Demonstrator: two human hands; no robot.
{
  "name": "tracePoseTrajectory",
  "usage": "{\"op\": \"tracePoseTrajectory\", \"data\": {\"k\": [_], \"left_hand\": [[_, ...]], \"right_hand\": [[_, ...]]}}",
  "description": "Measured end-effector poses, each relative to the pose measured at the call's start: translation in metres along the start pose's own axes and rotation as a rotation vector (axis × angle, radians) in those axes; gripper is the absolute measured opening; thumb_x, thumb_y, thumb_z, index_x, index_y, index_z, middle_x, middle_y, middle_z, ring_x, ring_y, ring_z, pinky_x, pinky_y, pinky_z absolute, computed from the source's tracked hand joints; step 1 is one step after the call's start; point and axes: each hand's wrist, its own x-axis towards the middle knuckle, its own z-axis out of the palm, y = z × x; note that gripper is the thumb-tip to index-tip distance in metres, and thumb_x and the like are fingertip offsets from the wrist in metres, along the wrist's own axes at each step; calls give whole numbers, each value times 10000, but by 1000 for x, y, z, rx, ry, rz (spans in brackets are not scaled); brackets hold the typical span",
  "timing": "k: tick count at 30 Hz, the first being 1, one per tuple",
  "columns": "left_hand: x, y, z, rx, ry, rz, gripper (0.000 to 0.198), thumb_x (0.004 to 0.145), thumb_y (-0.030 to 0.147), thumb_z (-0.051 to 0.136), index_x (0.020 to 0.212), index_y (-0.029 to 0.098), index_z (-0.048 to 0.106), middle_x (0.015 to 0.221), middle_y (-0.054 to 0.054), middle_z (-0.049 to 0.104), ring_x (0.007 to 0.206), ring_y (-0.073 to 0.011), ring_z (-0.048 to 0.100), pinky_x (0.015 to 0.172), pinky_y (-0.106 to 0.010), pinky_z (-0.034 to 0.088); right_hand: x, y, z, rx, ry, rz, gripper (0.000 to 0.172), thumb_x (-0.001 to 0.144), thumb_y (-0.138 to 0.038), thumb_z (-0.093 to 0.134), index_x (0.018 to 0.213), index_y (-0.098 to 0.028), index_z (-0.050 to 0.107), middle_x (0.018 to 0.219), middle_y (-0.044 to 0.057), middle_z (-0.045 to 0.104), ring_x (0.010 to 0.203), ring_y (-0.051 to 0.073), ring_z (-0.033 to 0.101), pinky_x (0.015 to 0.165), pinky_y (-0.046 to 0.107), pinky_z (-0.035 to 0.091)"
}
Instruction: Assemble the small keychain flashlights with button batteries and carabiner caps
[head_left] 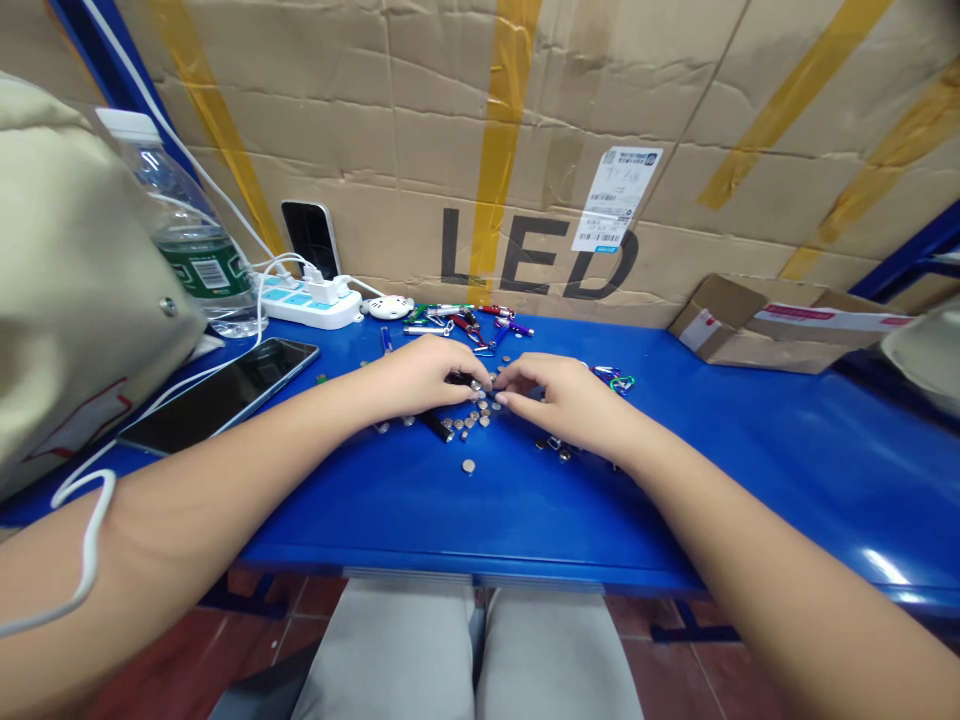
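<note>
My left hand is closed around a small black tube with a silvery end that points toward my right hand. My right hand has thumb and fingertips pinched close to that end; whatever is between them is too small to make out. Below the fingertips lie several button cells, and a single button cell sits nearer the front edge. Another black tube rests on the blue table under my left hand. Small dark and silvery parts lie beneath my right wrist.
Colourful keychain flashlights with clips are heaped behind my hands. At left are a phone, a power strip, a water bottle and a bag. An open cardboard box stands right; a large carton forms the back.
</note>
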Motion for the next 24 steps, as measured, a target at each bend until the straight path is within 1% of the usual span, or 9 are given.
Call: {"op": "tracePoseTrajectory", "data": {"k": [3, 5, 7, 9, 13, 17, 20, 24], "left_hand": [[0, 0, 1, 35, 1, -10, 218, 798, 201, 586, 989, 195, 690, 983, -35, 706, 903, -161, 634, 848, -278, 463], [0, 1, 1, 57, 25, -68, 241, 785, 217, 611, 1018, 180, 663, 954, -40, 702, 864, -163, 633, 790, -267, 469], [0, 2, 1, 78, 53, -127, 249, 773, 234, 634, 1013, 166, 644, 912, -40, 697, 823, -165, 630, 734, -255, 466], [-1, 3, 0, 113, 60, -134, 217, 777, 241, 636, 981, 167, 648, 895, -38, 696, 814, -169, 627, 723, -254, 456], [0, 3, -2, 192, 37, -8, 182, 812, 230, 609, 976, 194, 678, 958, -38, 707, 894, -184, 626, 810, -282, 438], [-1, 2, -2, 300, 75, 110, 180, 846, 257, 586, 978, 209, 699, 966, -45, 710, 927, -184, 623, 851, -297, 422], [-2, 2, -3, 375, 121, 156, 183, 866, 280, 567, 957, 204, 707, 960, -58, 703, 919, -182, 623, 830, -294, 421], [-3, 3, -4, 388, 125, 166, 186, 863, 290, 573, 951, 196, 707, 942, -64, 702, 905, -183, 629, 822, -294, 428]], "right_hand": [[0, 2, 1, 0, 29, 29, 170, 825, -251, 572, 964, -193, 652, 905, 39, 680, 797, 163, 602, 708, 277, 446], [0, 3, 2, -1, 41, 33, 173, 827, -257, 571, 966, -192, 651, 907, 39, 680, 802, 165, 602, 718, 282, 445], [0, 3, 2, -5, 38, 26, 160, 831, -259, 569, 946, -187, 653, 903, 41, 679, 808, 166, 599, 729, 285, 442], [1, 2, 3, -7, 21, 13, 155, 835, -264, 567, 935, -182, 654, 901, 42, 675, 811, 166, 593, 730, 284, 440], [2, 0, 5, -4, -4, -13, 161, 848, -264, 558, 944, -178, 655, 904, 47, 660, 816, 165, 585, 730, 281, 437], [3, 0, 7, 3, -3, -8, 136, 856, -257, 557, 896, -178, 660, 894, 48, 660, 815, 168, 587, 743, 289, 437], [4, 0, 8, 34, 14, 3, 138, 867, -257, 551, 900, -185, 665, 920, 49, 671, 849, 172, 594, 770, 293, 438], [5, -1, 10, 54, 19, 7, 131, 869, -241, 543, 870, -192, 665, 895, 40, 680, 826, 166, 599, 753, 285, 440]]}}
